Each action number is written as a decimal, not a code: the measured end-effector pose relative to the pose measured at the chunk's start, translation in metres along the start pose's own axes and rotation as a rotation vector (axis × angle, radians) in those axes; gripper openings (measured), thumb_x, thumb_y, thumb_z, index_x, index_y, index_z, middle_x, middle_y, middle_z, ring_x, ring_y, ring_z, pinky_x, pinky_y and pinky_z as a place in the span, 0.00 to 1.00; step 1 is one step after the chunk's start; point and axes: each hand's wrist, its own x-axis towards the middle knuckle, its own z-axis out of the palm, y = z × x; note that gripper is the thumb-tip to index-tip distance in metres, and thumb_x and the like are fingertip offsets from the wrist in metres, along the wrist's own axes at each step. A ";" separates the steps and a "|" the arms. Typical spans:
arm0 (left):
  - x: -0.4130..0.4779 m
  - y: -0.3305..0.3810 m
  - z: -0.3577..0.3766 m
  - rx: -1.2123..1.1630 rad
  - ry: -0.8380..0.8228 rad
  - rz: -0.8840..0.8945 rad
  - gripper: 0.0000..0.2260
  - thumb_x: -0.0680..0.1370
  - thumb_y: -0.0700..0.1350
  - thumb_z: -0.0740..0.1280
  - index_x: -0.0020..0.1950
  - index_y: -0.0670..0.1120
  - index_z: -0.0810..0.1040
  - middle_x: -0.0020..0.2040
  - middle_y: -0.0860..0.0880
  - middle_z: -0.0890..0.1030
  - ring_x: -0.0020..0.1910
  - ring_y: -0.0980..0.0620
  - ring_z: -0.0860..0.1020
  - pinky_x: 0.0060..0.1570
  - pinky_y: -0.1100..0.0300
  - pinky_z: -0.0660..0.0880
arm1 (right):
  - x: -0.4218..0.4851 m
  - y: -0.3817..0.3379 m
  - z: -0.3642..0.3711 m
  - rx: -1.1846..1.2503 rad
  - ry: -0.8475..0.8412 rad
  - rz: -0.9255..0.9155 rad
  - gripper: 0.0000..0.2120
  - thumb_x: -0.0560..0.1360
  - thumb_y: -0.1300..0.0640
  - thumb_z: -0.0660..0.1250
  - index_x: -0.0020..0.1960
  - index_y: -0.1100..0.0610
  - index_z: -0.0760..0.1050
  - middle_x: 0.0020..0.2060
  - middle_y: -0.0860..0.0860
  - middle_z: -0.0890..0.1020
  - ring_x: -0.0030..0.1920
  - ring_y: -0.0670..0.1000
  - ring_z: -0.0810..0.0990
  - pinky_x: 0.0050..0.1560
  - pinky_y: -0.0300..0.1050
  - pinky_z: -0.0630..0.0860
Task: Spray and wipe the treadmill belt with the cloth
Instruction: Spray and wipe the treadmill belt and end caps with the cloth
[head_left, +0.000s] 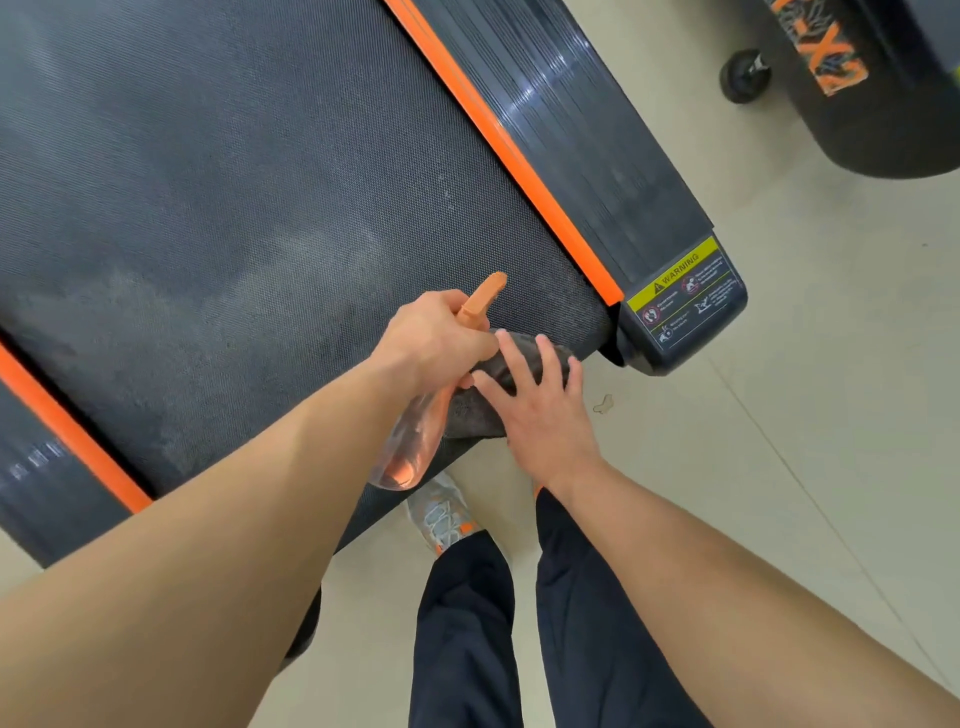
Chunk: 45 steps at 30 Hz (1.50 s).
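The left hand (436, 338) grips a spray bottle (410, 447) at its neck. The bottle is clear, and its orange nozzle (483, 296) points away over the treadmill belt (234, 182). The right hand (540, 405) lies flat with spread fingers on a dark cloth (475, 418), which rests at the near end of the belt, close to its right corner. The belt is dark and shows pale dusty patches. An orange strip (519, 156) runs along each side of it. On the right corner cover there is a yellow warning label (680, 291). Below, on the light tiled floor (779, 415), one grey shoe (447, 514) and dark trousers (467, 623) are visible.
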 end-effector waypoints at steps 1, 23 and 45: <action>0.001 0.001 0.001 0.011 -0.015 0.010 0.05 0.74 0.45 0.70 0.49 0.50 0.82 0.43 0.48 0.88 0.36 0.49 0.87 0.49 0.51 0.85 | 0.001 -0.001 0.000 -0.021 0.014 -0.001 0.37 0.71 0.57 0.74 0.73 0.45 0.60 0.81 0.57 0.56 0.74 0.72 0.61 0.66 0.75 0.64; -0.023 0.020 0.006 0.242 -0.154 0.007 0.06 0.74 0.45 0.69 0.50 0.48 0.81 0.42 0.47 0.88 0.32 0.52 0.87 0.46 0.51 0.86 | -0.095 0.013 0.001 0.358 -0.172 0.447 0.32 0.73 0.50 0.74 0.70 0.43 0.59 0.64 0.53 0.66 0.54 0.57 0.74 0.49 0.52 0.81; -0.052 -0.036 0.003 -0.098 -0.041 -0.088 0.03 0.75 0.43 0.69 0.47 0.49 0.80 0.42 0.51 0.84 0.28 0.52 0.83 0.45 0.54 0.84 | -0.090 0.013 -0.014 0.675 0.039 0.458 0.33 0.67 0.57 0.74 0.65 0.40 0.63 0.56 0.45 0.63 0.53 0.57 0.76 0.51 0.55 0.79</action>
